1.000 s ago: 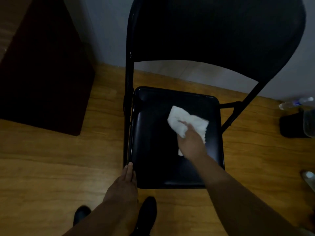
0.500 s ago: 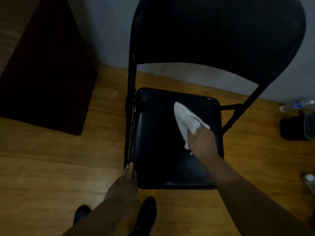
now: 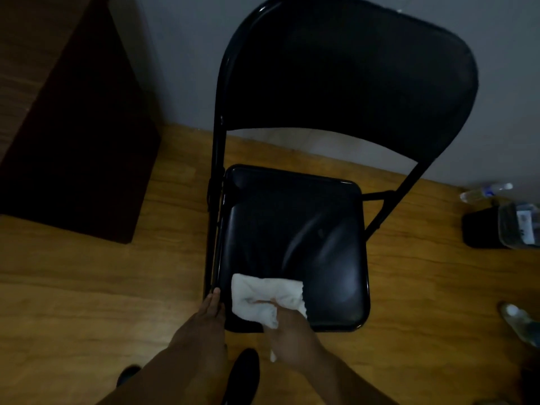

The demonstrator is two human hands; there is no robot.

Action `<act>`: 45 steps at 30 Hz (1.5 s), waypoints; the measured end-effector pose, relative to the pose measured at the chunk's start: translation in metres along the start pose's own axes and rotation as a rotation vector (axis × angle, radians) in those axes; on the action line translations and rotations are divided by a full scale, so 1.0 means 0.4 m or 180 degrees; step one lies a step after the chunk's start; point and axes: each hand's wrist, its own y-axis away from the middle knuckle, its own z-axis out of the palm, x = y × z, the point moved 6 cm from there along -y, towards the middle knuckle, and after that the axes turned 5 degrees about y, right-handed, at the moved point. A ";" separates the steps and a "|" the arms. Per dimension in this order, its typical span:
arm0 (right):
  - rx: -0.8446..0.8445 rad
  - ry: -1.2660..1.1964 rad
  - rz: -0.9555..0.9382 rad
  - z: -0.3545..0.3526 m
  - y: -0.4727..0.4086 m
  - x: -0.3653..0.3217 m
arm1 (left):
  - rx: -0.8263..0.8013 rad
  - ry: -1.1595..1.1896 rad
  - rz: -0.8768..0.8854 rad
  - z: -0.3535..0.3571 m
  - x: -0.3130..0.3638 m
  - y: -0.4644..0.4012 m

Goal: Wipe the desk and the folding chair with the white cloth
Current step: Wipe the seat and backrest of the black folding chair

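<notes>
On the folding chair (image 3: 292,229) seat's near edge, our right hand (image 3: 287,334) grips the white cloth (image 3: 263,296); our left hand (image 3: 204,320), fingers straight, touches the frame.

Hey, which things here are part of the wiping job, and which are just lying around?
Part of the job:
cloth, held in the right hand
chair, steadied at its front corner by the left hand
desk, at left

Lying about:
bottle on the floor
clear container
dark box
</notes>
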 end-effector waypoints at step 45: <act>0.0788 -0.2054 -0.0388 0.028 0.128 0.007 | 0.1035 0.2929 0.0903 -0.060 0.185 0.051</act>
